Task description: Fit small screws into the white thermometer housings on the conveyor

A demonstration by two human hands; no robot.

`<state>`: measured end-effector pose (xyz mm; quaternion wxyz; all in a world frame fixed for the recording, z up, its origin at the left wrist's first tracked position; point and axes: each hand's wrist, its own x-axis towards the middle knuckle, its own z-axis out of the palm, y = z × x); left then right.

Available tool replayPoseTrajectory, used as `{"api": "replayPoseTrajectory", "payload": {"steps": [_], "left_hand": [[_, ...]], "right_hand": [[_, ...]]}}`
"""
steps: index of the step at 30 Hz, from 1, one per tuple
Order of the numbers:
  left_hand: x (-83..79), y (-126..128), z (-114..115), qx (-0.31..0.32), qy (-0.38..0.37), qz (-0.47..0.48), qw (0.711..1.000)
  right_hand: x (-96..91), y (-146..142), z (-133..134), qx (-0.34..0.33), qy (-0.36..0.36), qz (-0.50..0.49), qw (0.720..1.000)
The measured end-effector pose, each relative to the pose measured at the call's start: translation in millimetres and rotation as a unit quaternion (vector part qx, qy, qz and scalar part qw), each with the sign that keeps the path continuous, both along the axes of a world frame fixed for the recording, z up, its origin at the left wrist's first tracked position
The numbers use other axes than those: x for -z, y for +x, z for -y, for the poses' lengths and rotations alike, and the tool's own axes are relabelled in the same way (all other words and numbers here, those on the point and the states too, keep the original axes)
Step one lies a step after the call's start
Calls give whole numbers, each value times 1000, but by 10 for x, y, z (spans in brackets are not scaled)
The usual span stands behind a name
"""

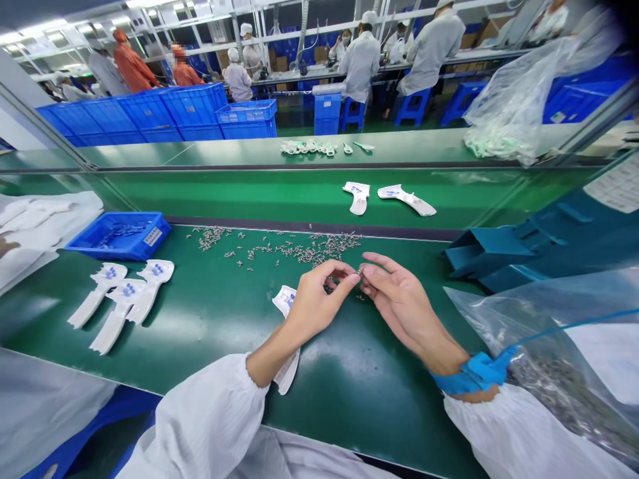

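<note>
Left hand (314, 303) and right hand (399, 299) both pinch one small screw (359, 271) fingertip to fingertip; bin (120, 234) label unreadable.

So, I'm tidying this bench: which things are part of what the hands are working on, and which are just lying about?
In hand:
- small metal piece pinched between left hand and right hand
- white shell under the left hand
- scattered screws

Lying about:
- blue tray
- three white shells at left
- two shells on the belt
- plastic bag
</note>
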<state>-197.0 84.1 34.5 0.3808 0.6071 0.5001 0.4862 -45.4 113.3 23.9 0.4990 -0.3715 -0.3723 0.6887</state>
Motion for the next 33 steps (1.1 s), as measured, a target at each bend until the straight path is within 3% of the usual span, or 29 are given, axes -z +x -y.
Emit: {"api": "replayPoseTrajectory", "payload": {"steps": [5,13,18,22,33], "left_hand": [[6,59,34,2,-1,8,1000],[38,94,36,-5,-35,103,994],[29,103,32,33,-41,148,988],[12,120,36,70,-59,202,975],[-50,99,45,165,-202,326,909]], "right_hand": [[6,-54,56,65,91,79,991],[15,-91,107,100,173,117,973],[73,-131,159,170,283,161,930],[127,-136,175,187,361,200,891],[106,-106,190,158,357,200,899]]}}
